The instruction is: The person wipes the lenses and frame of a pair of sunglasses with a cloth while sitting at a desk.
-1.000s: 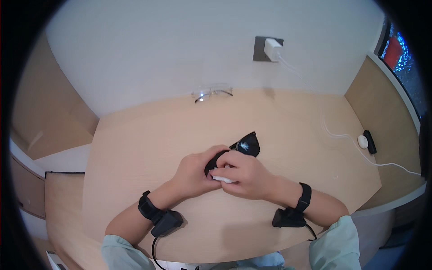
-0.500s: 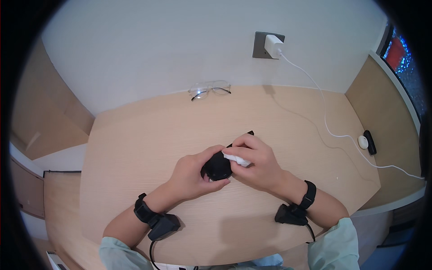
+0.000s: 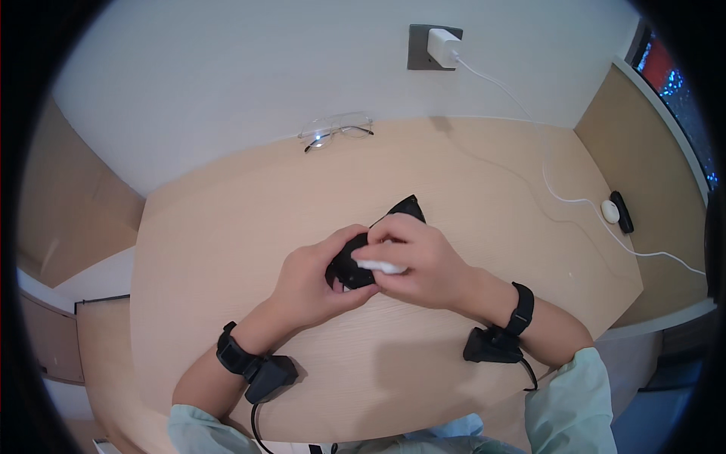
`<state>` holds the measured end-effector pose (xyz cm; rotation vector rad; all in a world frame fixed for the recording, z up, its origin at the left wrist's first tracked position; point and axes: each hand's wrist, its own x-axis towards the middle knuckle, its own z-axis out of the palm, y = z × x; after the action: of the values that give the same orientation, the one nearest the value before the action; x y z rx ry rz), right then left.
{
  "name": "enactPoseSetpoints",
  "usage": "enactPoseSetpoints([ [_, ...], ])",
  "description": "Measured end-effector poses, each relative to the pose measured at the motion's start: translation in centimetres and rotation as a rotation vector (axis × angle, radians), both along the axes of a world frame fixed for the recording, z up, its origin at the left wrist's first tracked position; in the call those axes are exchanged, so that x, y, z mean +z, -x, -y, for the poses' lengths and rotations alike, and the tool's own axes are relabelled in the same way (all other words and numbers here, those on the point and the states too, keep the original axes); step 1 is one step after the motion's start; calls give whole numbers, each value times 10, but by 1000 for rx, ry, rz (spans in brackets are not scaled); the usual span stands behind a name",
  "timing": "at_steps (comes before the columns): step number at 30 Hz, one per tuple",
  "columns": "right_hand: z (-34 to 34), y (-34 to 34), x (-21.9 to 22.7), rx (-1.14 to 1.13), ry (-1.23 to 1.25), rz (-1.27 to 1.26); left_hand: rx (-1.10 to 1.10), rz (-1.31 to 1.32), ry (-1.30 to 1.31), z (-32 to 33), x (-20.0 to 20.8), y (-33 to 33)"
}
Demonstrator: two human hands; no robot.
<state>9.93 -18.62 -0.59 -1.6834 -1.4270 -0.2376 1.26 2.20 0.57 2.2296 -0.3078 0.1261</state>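
Over the middle of the wooden desk, my left hand (image 3: 314,274) curls its thumb and fingers round a smooth black rounded object (image 3: 349,265), whose kind I cannot make out. A dark pointed end (image 3: 409,206) sticks out beyond my knuckles on the far side; it seems to belong to the same object. My right hand (image 3: 423,261) pinches a folded white wipe or tissue (image 3: 382,266) and presses it against the black surface. Much of the object is hidden behind my fingers.
Clear-framed glasses (image 3: 336,135) lie at the desk's back edge by the wall. A white charger (image 3: 444,47) sits in the wall socket, its cable (image 3: 546,170) trailing right. Near the right panel are a round white item (image 3: 609,212) and a black bar-shaped item (image 3: 622,212).
My right hand with the white wipe has shifted across the black object toward the left. More of the dark pointed end shows now. The whole view has tilted slightly.
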Motion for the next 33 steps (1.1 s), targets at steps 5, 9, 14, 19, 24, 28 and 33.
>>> enactPoseSetpoints([
  [5,3,-3,3,-252,-50,-198,-14,-10,37,1,6,2],
  [9,3,-1,4,-244,-24,-210,-16,-3,31,-1,0,1],
  [14,0,7,6,-154,-18,-137,-5,10,3,1,6,2],
  [19,-2,11,2,-3,34,-19,5,4,18,0,0,1],
  [24,-2,15,0,128,97,64,-24,25,28,0,-3,0],
  [28,-4,14,-1,111,39,54,-1,62,43,-1,-3,1],
  [33,0,12,3,-122,-12,-55,-6,9,45,2,1,0],
])
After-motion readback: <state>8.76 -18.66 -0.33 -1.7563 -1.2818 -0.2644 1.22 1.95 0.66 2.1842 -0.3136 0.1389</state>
